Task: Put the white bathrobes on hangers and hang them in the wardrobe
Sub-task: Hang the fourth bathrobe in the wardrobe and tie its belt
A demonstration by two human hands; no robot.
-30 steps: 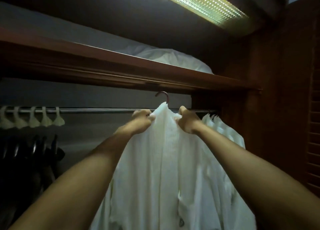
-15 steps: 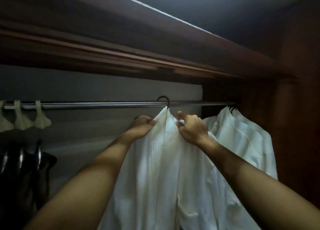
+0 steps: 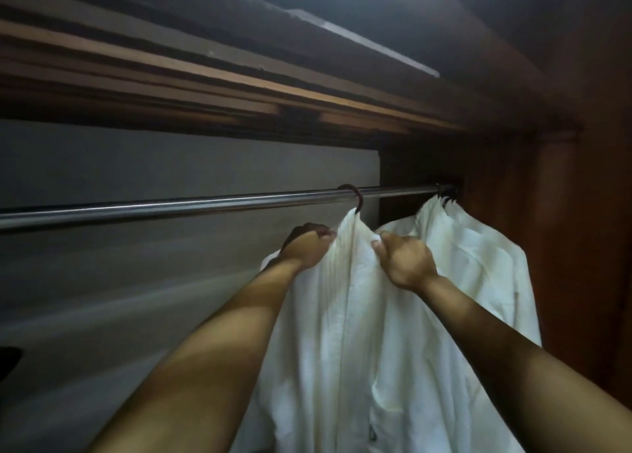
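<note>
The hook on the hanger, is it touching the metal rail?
Touching. The head view shows the dark hook curled over the metal rail and resting on it.

The bathrobe (image 3: 345, 333) held up at the middle is plain white, unpatterned, with faint creamy shading along its folds; the robes (image 3: 478, 264) hung at the far right are the same white. The hanger hook (image 3: 352, 196) is dark reddish brown. The rail (image 3: 171, 206) is shiny silver-grey metal. The shelf edge (image 3: 205, 76) above is mid-brown wood, the side panel (image 3: 581, 247) a darker red-brown, and the back wall (image 3: 136, 165) dull grey
</note>
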